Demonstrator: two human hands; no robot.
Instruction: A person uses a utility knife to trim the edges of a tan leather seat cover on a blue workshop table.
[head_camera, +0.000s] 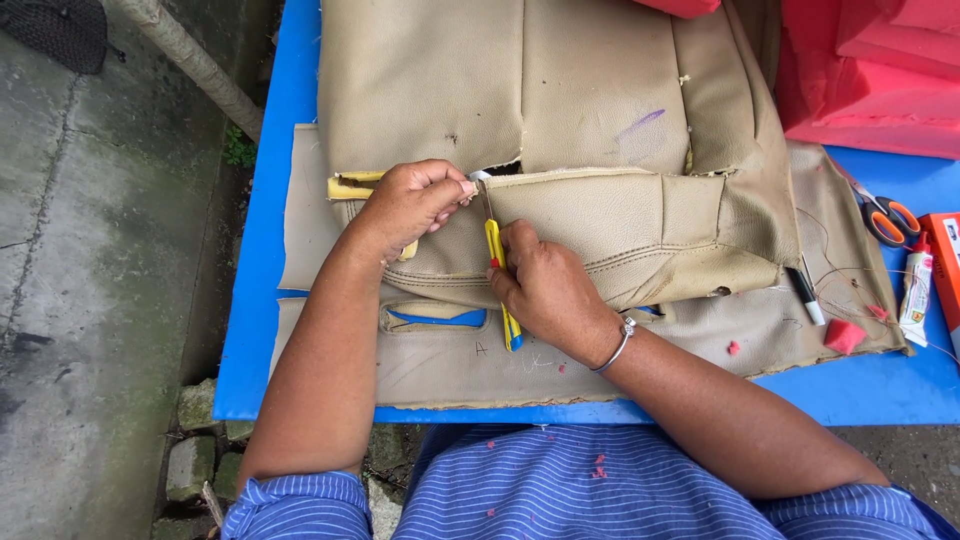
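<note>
The tan seat cover (560, 130) looks like grained imitation leather, matt with a faint sheen, its torn seam edges rough and frayed. Yellow foam (352, 186) shows spongy at its left end. The utility knife (497, 262) has a glossy yellow plastic body and a thin bright metal blade. The blue worktop (250, 330) is smooth and evenly painted. At its right edge, the scissors (886, 220) have shiny orange plastic handles. The wrist bangle (618, 348) is polished metal. The shirt (560, 490) is soft striped cloth.

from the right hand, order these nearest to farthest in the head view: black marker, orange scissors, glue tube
From the right hand:
1. black marker, just right, on the beige cover
2. orange scissors, farther right, up on the blue table
3. glue tube, near the right edge
</note>
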